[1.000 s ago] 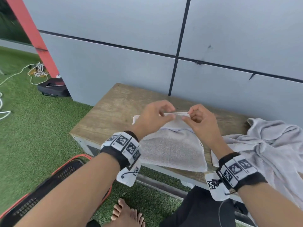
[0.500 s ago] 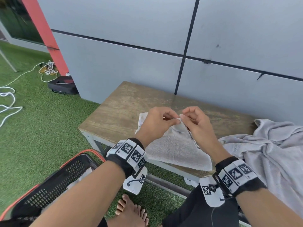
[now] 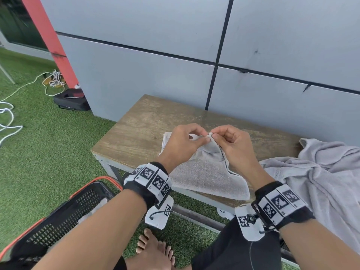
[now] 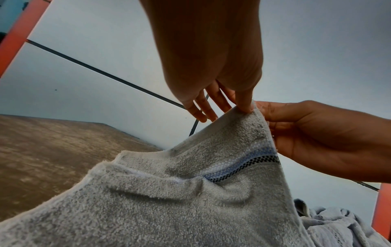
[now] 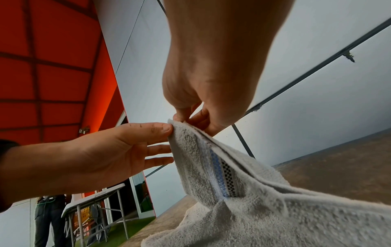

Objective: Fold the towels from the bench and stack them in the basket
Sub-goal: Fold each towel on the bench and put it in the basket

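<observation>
A small grey terry towel (image 3: 208, 172) with a blue and checked stripe (image 4: 243, 165) lies on the wooden bench (image 3: 144, 129); its near part hangs over the front edge. My left hand (image 3: 206, 138) and right hand (image 3: 214, 135) meet above it, and each pinches the same raised corner of the towel (image 4: 253, 115) between thumb and fingers. The right wrist view shows the left thumb (image 5: 162, 129) pressed on that corner (image 5: 177, 124). The black basket (image 3: 64, 217) with an orange rim stands on the grass at lower left, and pale cloth (image 3: 93, 208) shows inside it.
A crumpled heap of light grey cloth (image 3: 321, 182) covers the bench's right end. A grey panelled wall (image 3: 175, 75) runs close behind. On the green turf lie my bare foot (image 3: 153, 252), a black case (image 3: 71, 100) and white cords (image 3: 11, 117).
My hands, which held the towel's far edge stretched between them, have come together, so both now pinch one raised corner. The view has swung left and shows more of the basket.
</observation>
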A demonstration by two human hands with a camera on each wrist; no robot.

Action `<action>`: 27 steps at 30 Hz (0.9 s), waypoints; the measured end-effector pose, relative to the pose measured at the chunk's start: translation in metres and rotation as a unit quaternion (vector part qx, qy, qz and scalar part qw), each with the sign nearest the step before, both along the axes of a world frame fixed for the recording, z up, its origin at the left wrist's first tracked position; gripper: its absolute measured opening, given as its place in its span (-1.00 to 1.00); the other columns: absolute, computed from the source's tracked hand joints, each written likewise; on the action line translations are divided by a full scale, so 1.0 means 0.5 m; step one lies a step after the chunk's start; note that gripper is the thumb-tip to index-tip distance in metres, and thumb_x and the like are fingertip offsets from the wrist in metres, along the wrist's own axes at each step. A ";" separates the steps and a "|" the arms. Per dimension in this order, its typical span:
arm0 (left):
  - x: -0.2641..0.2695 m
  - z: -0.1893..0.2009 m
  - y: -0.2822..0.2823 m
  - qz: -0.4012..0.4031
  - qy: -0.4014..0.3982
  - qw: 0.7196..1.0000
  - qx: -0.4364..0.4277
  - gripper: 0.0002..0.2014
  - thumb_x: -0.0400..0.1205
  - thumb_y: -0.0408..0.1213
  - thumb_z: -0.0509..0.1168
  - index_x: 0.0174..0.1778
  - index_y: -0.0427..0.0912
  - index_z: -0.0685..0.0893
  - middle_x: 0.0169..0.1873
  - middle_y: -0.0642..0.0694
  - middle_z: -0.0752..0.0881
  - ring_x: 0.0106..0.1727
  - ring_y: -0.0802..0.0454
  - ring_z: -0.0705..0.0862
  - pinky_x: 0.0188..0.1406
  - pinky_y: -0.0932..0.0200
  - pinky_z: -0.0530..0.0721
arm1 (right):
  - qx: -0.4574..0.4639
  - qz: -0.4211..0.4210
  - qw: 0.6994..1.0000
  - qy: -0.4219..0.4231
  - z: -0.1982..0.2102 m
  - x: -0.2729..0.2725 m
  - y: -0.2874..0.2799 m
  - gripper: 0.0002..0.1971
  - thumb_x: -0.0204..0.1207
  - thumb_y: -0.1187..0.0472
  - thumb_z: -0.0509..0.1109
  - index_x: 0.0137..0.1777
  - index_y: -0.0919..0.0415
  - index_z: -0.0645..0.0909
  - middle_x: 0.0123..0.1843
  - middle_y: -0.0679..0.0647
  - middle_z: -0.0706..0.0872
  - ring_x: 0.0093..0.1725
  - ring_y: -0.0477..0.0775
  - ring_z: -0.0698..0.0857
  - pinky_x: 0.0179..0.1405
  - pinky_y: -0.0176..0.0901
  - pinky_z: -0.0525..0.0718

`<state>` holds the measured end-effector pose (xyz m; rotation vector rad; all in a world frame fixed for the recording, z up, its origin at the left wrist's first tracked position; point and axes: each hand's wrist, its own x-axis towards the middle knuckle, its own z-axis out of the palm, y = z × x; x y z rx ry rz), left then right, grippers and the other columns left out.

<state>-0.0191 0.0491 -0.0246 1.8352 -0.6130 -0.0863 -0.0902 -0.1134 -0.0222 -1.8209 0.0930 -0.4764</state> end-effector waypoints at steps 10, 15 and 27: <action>-0.001 0.003 -0.004 -0.012 -0.007 1.000 -0.011 -0.92 0.51 -0.36 0.57 -0.24 -0.23 0.80 -0.28 0.05 0.83 -0.21 0.32 0.71 -0.06 0.50 0.53 | -0.021 0.003 1.000 0.012 0.006 0.001 -0.005 -0.86 0.58 0.46 0.46 -0.05 0.25 0.82 -0.18 0.03 0.87 -0.21 -0.14 0.80 -0.13 -0.37 0.70; 0.002 0.001 -0.004 -0.017 -0.006 1.000 -0.014 -0.91 0.52 -0.41 0.56 -0.24 -0.29 0.77 -0.29 -0.02 0.83 -0.19 0.18 0.77 -0.13 0.41 0.64 | -0.023 0.027 0.999 0.035 0.009 -0.001 -0.010 -0.91 0.62 0.35 0.45 0.00 0.25 0.80 -0.11 0.12 0.86 -0.14 -0.05 0.76 -0.06 -0.19 0.71; 0.007 -0.002 -0.013 -0.033 -0.021 0.999 -0.010 -0.90 0.61 -0.41 0.48 -0.16 -0.34 0.72 -0.22 -0.18 0.82 -0.16 -0.05 0.78 -0.14 0.24 0.75 | -0.027 0.049 0.998 0.043 0.017 -0.002 -0.005 -0.89 0.54 0.28 0.56 0.01 0.28 0.74 -0.12 0.13 0.82 -0.17 -0.07 0.75 -0.09 -0.28 0.73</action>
